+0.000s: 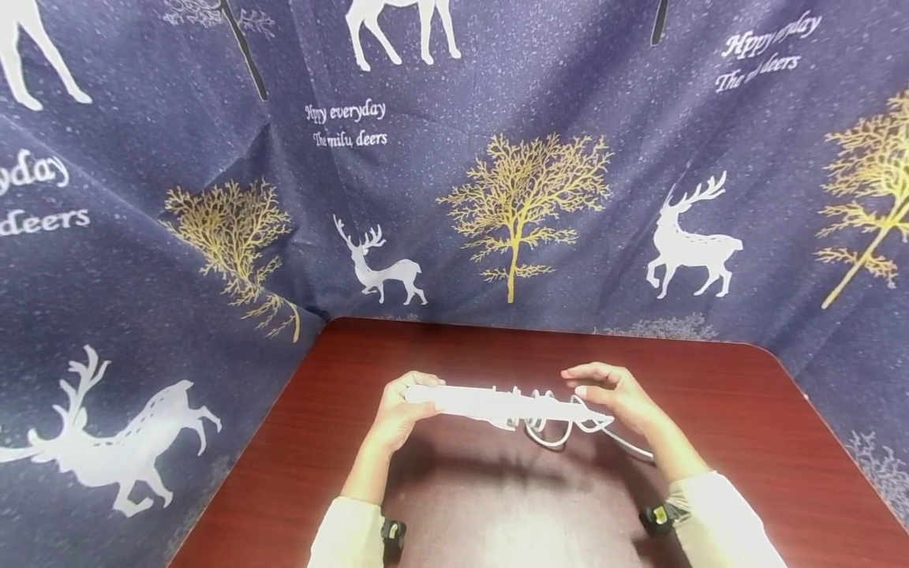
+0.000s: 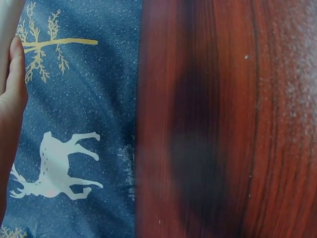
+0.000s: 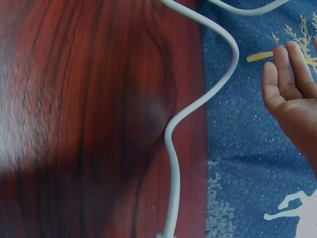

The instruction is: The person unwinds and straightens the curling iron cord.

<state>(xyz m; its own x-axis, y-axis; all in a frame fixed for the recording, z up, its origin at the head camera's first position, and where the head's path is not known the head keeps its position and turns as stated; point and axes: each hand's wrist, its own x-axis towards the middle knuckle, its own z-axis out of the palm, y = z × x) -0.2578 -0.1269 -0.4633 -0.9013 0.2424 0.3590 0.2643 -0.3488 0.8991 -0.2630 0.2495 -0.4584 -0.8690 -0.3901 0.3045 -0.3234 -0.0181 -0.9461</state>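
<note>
A long white bar (image 1: pixel 476 404), shaped like a power strip and washed out by glare, is held level above the table. My left hand (image 1: pixel 398 410) grips its left end, thumb in front and fingers behind. In the left wrist view, part of the bar (image 2: pixel 6 34) shows beside that hand (image 2: pixel 12 94). Loops of white cord (image 1: pixel 550 442) wind around the bar's right half. My right hand (image 1: pixel 614 394) is beside that end, fingers loosely extended, thumb close to the loops. The right wrist view shows the right hand (image 3: pixel 297 94) apart from the hanging cord (image 3: pixel 203 99).
The glossy red-brown table (image 1: pixel 710 394) lies below, with a bright glare patch near its front. A blue cloth (image 1: pixel 454 181) printed with deer and trees hangs behind the table and along its left side. Both wrists wear small black devices (image 1: pixel 656 518).
</note>
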